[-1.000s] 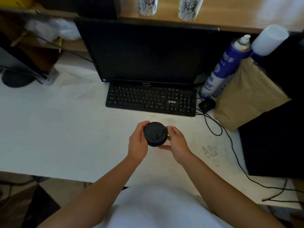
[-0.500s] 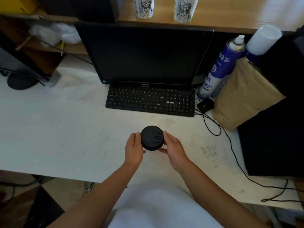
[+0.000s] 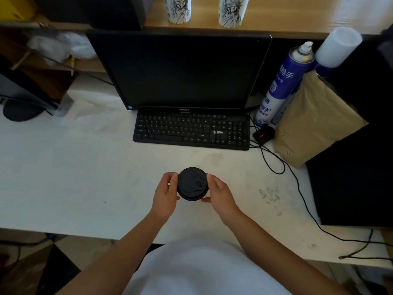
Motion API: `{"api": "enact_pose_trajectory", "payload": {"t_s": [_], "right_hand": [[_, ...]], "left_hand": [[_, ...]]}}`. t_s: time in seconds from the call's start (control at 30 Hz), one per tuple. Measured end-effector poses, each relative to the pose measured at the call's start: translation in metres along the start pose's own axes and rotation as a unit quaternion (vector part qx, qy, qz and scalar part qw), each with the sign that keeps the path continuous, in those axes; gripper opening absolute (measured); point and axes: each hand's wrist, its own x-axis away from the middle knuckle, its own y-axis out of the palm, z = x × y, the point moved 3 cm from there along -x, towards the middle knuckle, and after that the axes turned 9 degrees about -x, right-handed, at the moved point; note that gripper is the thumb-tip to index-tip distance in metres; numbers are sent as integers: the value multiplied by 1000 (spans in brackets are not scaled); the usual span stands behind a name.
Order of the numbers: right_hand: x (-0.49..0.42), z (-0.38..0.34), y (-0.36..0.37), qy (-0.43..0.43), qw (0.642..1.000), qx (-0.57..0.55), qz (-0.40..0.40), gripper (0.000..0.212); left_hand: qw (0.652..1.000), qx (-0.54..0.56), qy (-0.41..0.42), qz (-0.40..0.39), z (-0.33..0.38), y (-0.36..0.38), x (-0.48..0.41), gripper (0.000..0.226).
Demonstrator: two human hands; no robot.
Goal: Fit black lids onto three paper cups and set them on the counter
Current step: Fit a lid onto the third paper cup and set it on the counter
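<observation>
A black lid (image 3: 192,183) faces up at me over the white counter (image 3: 74,177), hiding the cup beneath it. My left hand (image 3: 166,194) grips its left side and my right hand (image 3: 220,194) grips its right side. Two white paper cups with a statue print, the left cup (image 3: 178,9) and the right cup (image 3: 232,11), stand on the wooden shelf (image 3: 276,24) above the monitor; their tops are out of frame.
A black monitor (image 3: 182,71) and keyboard (image 3: 191,129) sit behind my hands. To the right are a blue spray can (image 3: 282,84), a brown paper bag (image 3: 314,122), a black box (image 3: 361,145) and trailing cables (image 3: 297,188).
My hands and the lidded cup have come slightly lower and nearer to me. The grip on both sides looks the same.
</observation>
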Motion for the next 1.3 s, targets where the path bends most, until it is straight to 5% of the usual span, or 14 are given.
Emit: {"api": "enact_pose_trajectory", "payload": {"t_s": [0.2, 0.5, 0.67, 0.97, 1.3], "right_hand": [[-2, -6, 3, -38, 999, 31, 15, 30], [-14, -25, -15, -55, 994, 68, 66, 17], [-18, -35, -16, -29, 993, 90, 68, 21], [1, -18, -26, 66, 983, -168, 32, 28], [13, -3, -19, 34, 980, -196, 17, 22]], "left_hand": [[996, -33, 82, -30, 9, -8, -4, 19], [973, -63, 200, -92, 20, 3, 13, 46], [979, -36, 170, -104, 10, 10, 26, 44], [987, 156, -21, -43, 13, 6, 14, 24], [995, 86, -35, -27, 13, 17, 0, 24]]}}
